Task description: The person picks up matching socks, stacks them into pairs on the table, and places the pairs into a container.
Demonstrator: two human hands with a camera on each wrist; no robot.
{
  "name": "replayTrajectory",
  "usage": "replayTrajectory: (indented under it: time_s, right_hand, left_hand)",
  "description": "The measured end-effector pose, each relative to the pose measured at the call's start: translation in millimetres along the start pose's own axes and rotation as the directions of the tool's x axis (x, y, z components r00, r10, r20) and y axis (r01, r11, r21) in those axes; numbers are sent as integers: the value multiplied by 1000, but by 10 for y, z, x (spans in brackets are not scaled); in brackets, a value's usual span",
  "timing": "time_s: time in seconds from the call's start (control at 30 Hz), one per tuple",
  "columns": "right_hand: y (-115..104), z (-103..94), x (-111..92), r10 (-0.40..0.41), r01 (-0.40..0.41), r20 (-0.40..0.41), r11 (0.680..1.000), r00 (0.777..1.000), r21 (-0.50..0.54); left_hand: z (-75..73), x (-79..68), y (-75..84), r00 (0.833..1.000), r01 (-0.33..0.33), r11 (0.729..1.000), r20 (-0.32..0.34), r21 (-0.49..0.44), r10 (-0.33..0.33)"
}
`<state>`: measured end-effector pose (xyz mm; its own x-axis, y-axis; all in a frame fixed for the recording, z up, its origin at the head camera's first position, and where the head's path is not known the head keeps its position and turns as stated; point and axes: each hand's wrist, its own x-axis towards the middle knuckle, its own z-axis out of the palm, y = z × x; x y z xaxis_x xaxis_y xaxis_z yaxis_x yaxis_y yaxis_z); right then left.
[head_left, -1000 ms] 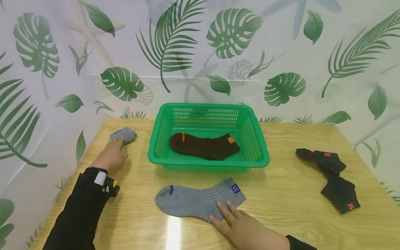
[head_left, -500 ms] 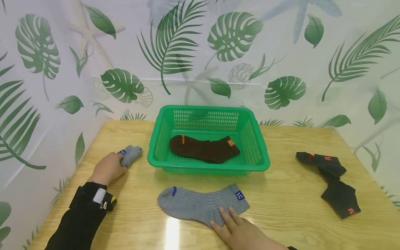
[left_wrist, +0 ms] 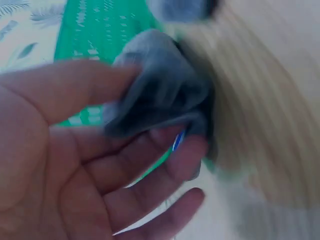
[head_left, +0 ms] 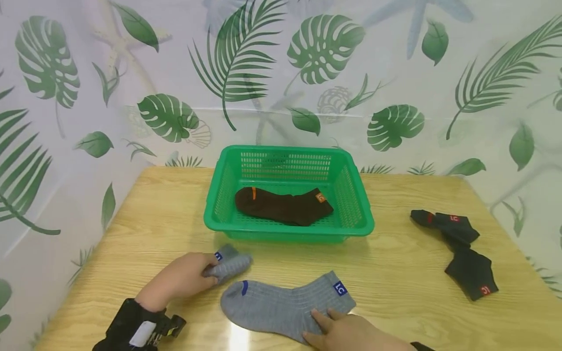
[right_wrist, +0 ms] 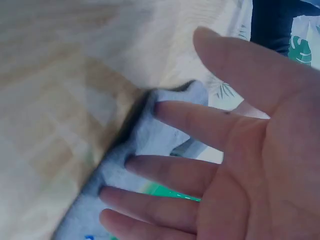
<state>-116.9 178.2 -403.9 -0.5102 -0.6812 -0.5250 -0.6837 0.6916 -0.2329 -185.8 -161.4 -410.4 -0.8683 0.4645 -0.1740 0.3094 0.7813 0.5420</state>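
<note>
My left hand (head_left: 189, 275) pinches a crumpled grey sock (head_left: 232, 265) between thumb and fingers, close in front of the basket. In the left wrist view the bunched grey sock (left_wrist: 162, 82) sits between the thumb and the curled fingers, slightly blurred. A second grey sock (head_left: 276, 304) with a blue LC label lies flat on the table, toe pointing left. My right hand (head_left: 344, 331) rests on its lower right part with fingers extended. In the right wrist view the straight fingers (right_wrist: 175, 172) touch the flat sock's cloth.
A green plastic basket (head_left: 287, 236) stands at the back middle of the wooden table (head_left: 399, 263). One brown sock (head_left: 283, 207) with orange marks lies inside it. On the right are two dark socks (head_left: 471, 273) with red labels. A leaf-print cloth (head_left: 263, 63) hangs behind.
The left hand has brought the crumpled grey sock from the far left of the table toward the middle, near the flat one. The right hand and flat sock have shifted slightly nearer.
</note>
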Motion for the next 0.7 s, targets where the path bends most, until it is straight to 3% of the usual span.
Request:
replayTrajectory:
  time_s: [0.07, 0.13, 0.2, 0.23, 0.27, 0.33, 0.37, 0.4, 0.43, 0.5, 0.53, 0.57, 0.63, 0.67, 0.7]
  right_hand:
    - [-21, -101, -8, -35, 35, -72, 999, 997, -10]
    - [-22, -205, -5, -52, 53, -195, 999, 979, -3]
    - [3, -296, 2, -17, 41, -309, 997, 951, 71]
    - [24, -331, 9, 4, 41, -364, 993, 931, 115]
    - [47, -361, 21, 26, 49, -404, 983, 914, 175]
    - [93, -403, 51, 81, 85, -436, 933, 896, 348]
    - [114, -413, 65, 96, 132, -440, 878, 893, 460]
    - [134, -419, 82, 110, 184, -441, 800, 891, 572]
    - [151, -422, 98, 128, 235, -437, 693, 891, 682]
    - [172, -424, 130, 167, 310, -406, 413, 898, 856]
    - [179, -423, 140, 179, 341, -394, 265, 902, 902]
    - [181, -425, 147, 194, 356, -373, 118, 907, 927]
    - [178, -430, 155, 224, 364, -333, -111, 916, 925]
    - [171, -432, 155, 231, 362, -317, -193, 920, 912]
    - [163, -433, 153, 235, 364, -308, -248, 922, 898]
  left_hand:
    - [8, 52, 78, 999, -29, 999, -43, -23, 28]
    - [19, 113, 168, 995, -80, 992, -66, -101, 74]
    - [41, 175, 275, 989, -149, 952, -61, -266, 138]
    - [56, 204, 336, 983, -180, 904, -46, -388, 176]
    - [79, 232, 397, 978, -191, 835, -29, -517, 206]
    - [128, 271, 519, 967, -166, 650, 6, -741, 254]
    - [154, 281, 572, 961, -139, 550, 22, -824, 276]
    - [178, 286, 620, 955, -102, 452, 40, -886, 293]
    - [201, 290, 657, 953, -65, 374, 54, -925, 299]
    - [241, 287, 712, 950, 1, 248, 79, -969, 304]
    - [257, 284, 731, 948, 31, 199, 92, -980, 305]
    - [272, 281, 744, 945, 58, 157, 105, -986, 309]
    - [299, 277, 762, 941, 104, 100, 130, -990, 312]
    - [314, 279, 767, 939, 118, 91, 140, -989, 313]
    - [330, 282, 769, 939, 129, 91, 151, -987, 308]
